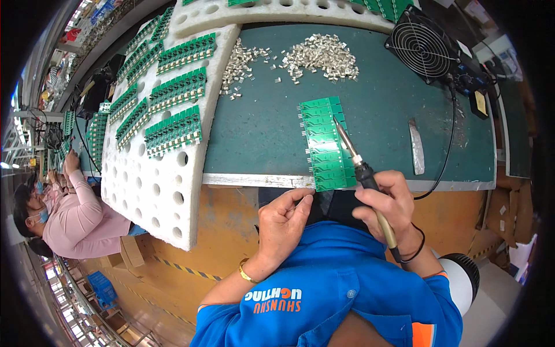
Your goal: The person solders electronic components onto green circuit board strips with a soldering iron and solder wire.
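Observation:
My right hand (390, 202) is closed around the handle of a soldering iron (365, 172). The iron's metal tip points up and left, over the upper right part of a green circuit board panel (322, 147); whether it touches cannot be told. The panel lies flat at the near edge of the dark green bench (260, 133), with small pins along its left side. Just left of the panel's near end, my left hand (282, 222) is closed, thumb against forefinger in a pinch. What it holds, if anything, is too fine to make out.
Small white connectors lie in a large pile (324, 58) and a smaller pile (237, 63). A white foam board (167, 199) with holes carries several green boards. At right are a black fan (422, 46), a silver strip (415, 147) and the iron's cable (448, 156). A person (81, 225) works far left.

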Available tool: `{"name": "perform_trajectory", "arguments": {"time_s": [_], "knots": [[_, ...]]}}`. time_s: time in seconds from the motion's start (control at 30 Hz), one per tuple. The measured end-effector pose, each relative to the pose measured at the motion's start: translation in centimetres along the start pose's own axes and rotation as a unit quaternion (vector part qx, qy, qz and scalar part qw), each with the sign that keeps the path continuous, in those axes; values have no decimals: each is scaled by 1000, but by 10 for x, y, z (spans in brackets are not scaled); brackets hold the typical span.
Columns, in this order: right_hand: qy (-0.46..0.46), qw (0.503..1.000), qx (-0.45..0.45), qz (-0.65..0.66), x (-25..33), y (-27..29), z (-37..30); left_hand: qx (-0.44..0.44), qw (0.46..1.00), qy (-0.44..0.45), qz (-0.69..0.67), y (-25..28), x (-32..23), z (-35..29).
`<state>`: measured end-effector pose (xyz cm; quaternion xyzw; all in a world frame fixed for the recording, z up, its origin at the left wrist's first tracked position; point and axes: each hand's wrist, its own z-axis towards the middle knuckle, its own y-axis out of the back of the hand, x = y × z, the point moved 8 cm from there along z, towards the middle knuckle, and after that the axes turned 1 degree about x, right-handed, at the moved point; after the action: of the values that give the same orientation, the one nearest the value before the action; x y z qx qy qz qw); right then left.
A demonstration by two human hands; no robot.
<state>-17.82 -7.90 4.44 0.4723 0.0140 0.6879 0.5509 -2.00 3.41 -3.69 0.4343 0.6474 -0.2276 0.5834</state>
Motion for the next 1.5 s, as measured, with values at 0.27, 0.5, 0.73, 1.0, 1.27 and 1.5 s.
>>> {"name": "perform_trajectory", "arguments": {"time_s": [0.27,0.5,0.73,1.0,1.27,1.5], "knots": [[9,1000,-4,-26,-8,-13,-4,13,999,30,-27,-4,-2,-5],[5,1000,-28,-10,-16,-11,-12,20,994,66,-87,-7,-4,-3],[15,999,-35,-18,-21,-12,-13,-5,994,77,-83,-7,0,3],[23,999,-42,-11,-21,-12,-15,-10,997,31,-70,-12,-14,6],[31,998,-60,-19,-19,-10,-14,-5,996,25,-83,-13,-17,7],[26,997,-67,-14,-23,-11,-18,17,996,32,-83,-13,-22,6]]}}
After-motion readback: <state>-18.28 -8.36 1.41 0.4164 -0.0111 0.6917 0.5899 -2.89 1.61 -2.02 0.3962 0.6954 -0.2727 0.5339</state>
